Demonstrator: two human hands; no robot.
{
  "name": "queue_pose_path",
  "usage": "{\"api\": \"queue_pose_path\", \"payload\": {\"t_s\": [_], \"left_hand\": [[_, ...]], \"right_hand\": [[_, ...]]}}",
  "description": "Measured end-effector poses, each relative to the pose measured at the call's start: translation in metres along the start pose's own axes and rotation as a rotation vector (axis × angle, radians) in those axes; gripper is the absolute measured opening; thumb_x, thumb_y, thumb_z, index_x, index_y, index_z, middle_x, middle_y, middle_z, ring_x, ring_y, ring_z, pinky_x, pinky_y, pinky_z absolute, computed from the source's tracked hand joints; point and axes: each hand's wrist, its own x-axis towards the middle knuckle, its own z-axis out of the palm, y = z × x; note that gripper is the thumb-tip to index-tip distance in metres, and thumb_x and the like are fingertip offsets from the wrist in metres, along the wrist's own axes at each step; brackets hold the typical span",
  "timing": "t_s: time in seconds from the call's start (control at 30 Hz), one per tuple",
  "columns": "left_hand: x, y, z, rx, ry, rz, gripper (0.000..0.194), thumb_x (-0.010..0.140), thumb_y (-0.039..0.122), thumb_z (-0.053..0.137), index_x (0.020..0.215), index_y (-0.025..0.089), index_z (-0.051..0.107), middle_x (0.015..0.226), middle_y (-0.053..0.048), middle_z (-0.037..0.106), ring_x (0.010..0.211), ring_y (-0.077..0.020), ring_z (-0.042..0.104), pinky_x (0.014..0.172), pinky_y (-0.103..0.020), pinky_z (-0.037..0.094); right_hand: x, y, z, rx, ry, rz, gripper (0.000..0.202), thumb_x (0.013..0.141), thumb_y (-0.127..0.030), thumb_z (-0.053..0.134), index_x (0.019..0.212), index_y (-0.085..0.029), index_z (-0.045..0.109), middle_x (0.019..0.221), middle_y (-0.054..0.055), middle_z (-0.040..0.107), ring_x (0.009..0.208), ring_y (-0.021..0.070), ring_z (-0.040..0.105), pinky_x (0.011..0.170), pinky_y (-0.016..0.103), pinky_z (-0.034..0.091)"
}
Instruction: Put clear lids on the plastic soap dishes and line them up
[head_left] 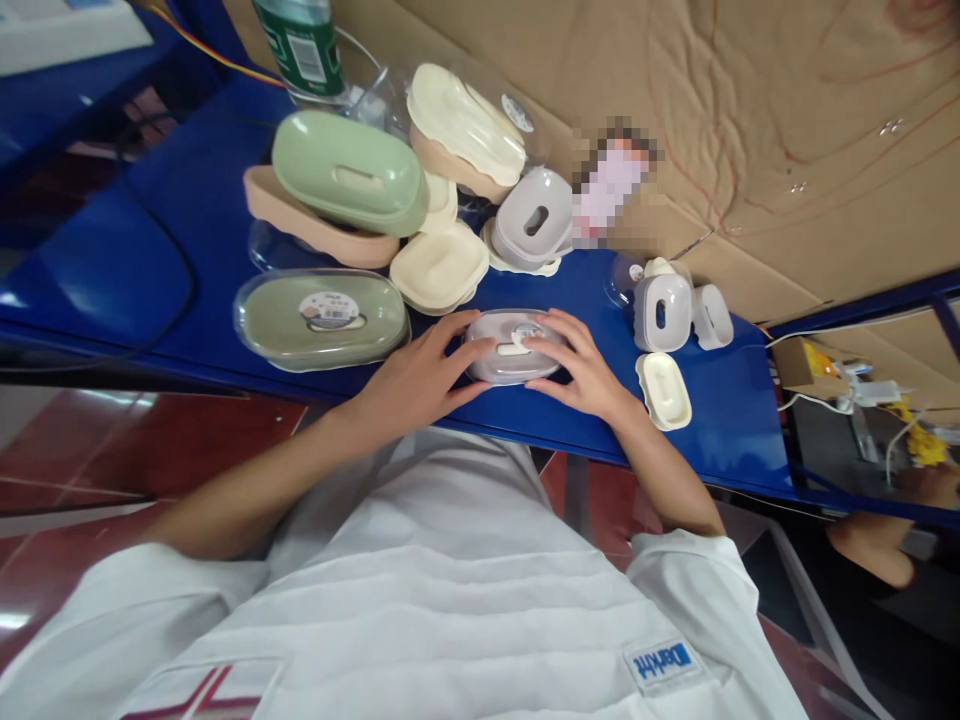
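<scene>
At the table's front edge, a small lilac-grey oval box (pixel 504 362) with a clear lid and a round label lies between my hands. My left hand (pixel 429 375) grips its left end, fingers along the back and thumb at the near side. From the right, my right hand (pixel 579 365) clasps the other end, with a fingertip on the lid close to the label. Left of my left hand is a larger green oval box (pixel 322 318) under a clear labelled lid. A cream oval piece (pixel 439 266) lies just behind my hands, and a small cream tray (pixel 664 391) is beyond my right wrist.
Behind stand a green tub (pixel 349 172), a peach tray (pixel 315 225), a cream wavy tray (pixel 465 125) and a lilac slotted tray (pixel 534 218). Another lilac slotted piece (pixel 663 312) sits right. A green-labelled bottle (pixel 300 45) stands back left; cardboard (pixel 750 130) lines the back. A person's arm (pixel 874 550) shows at right.
</scene>
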Motion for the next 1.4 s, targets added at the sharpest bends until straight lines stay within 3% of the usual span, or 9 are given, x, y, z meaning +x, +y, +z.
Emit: {"api": "queue_pose_path", "payload": {"t_s": [0.2,0.5,0.63,0.8,0.93,1.1,1.23,1.3,1.4], "left_hand": [[0.001,0.000,-0.001,0.000,-0.017,-0.031,0.050,0.101,0.033,0.065,0.148,0.020,0.058,0.168,-0.020,0.041,0.146,-0.0367,0.059,0.115,-0.050,0.059],[0.000,0.002,0.000,-0.029,-0.015,-0.022,0.054,0.105,0.035,0.063,0.157,0.024,0.050,0.175,-0.018,0.035,0.158,-0.0370,0.049,0.125,-0.053,0.051],[0.000,0.003,0.000,-0.073,0.040,-0.002,0.063,0.107,0.040,0.064,0.164,0.027,0.040,0.181,-0.018,0.022,0.150,-0.0342,0.058,0.123,-0.052,0.052],[0.001,0.001,-0.001,-0.036,-0.043,0.020,0.054,0.110,0.038,0.056,0.162,0.024,0.048,0.175,-0.020,0.037,0.141,-0.0354,0.063,0.118,-0.055,0.053],[0.005,0.001,-0.002,-0.009,-0.116,0.063,0.040,0.111,0.038,0.051,0.143,0.020,0.068,0.152,-0.019,0.063,0.138,-0.0396,0.062,0.115,-0.061,0.052],[0.007,0.001,-0.002,-0.032,-0.099,0.063,0.037,0.110,0.038,0.052,0.135,0.021,0.074,0.147,-0.017,0.067,0.137,-0.0384,0.062,0.115,-0.061,0.052],[0.006,0.000,0.000,-0.059,-0.088,0.061,0.036,0.110,0.037,0.054,0.136,0.022,0.074,0.147,-0.017,0.066,0.137,-0.0384,0.063,0.117,-0.063,0.051],[0.006,0.000,0.001,-0.041,-0.059,0.068,0.036,0.109,0.036,0.056,0.137,0.021,0.073,0.156,-0.019,0.060,0.145,-0.0394,0.058,0.121,-0.064,0.047],[0.006,0.002,0.004,0.034,0.054,0.028,0.042,0.107,0.035,0.061,0.146,0.020,0.067,0.175,-0.023,0.037,0.164,-0.0449,0.035,0.130,-0.073,0.032]], "right_hand": [[0.004,-0.009,-0.003,-0.134,-0.091,-0.009,0.064,0.103,-0.050,0.074,0.163,-0.041,0.055,0.180,0.003,0.036,0.172,0.0386,0.022,0.135,0.072,0.031],[0.003,-0.001,0.003,-0.063,-0.052,0.029,0.062,0.103,-0.061,0.069,0.160,-0.040,0.059,0.178,0.003,0.041,0.167,0.0366,0.035,0.135,0.069,0.034],[-0.001,-0.007,-0.021,-0.048,0.081,0.042,0.063,0.104,-0.064,0.065,0.161,-0.036,0.059,0.173,0.006,0.048,0.161,0.0367,0.046,0.132,0.066,0.040],[-0.082,-0.012,-0.077,-0.324,0.481,0.380,0.068,0.099,-0.056,0.076,0.162,-0.037,0.058,0.171,0.009,0.051,0.156,0.0388,0.053,0.128,0.060,0.046],[-0.187,0.010,-0.079,-0.684,0.870,0.751,0.073,0.093,-0.070,0.074,0.152,-0.026,0.070,0.145,0.023,0.071,0.137,0.0495,0.067,0.110,0.072,0.054],[-0.252,0.041,-0.058,-0.644,0.804,0.776,0.061,0.090,-0.072,0.074,0.137,-0.033,0.078,0.138,0.020,0.073,0.130,0.0552,0.069,0.107,0.075,0.050],[-0.208,0.035,-0.075,-0.584,0.729,0.706,0.074,0.095,-0.067,0.072,0.157,-0.027,0.062,0.161,0.026,0.056,0.154,0.0546,0.048,0.120,0.080,0.036],[-0.153,0.021,-0.082,-0.529,0.648,0.616,0.071,0.105,-0.055,0.063,0.167,-0.026,0.048,0.170,0.022,0.048,0.164,0.0455,0.036,0.130,0.074,0.030],[-0.051,0.002,-0.067,-0.367,0.379,0.290,0.065,0.111,-0.044,0.055,0.170,-0.020,0.042,0.166,0.022,0.055,0.157,0.0375,0.050,0.130,0.063,0.041]]}}
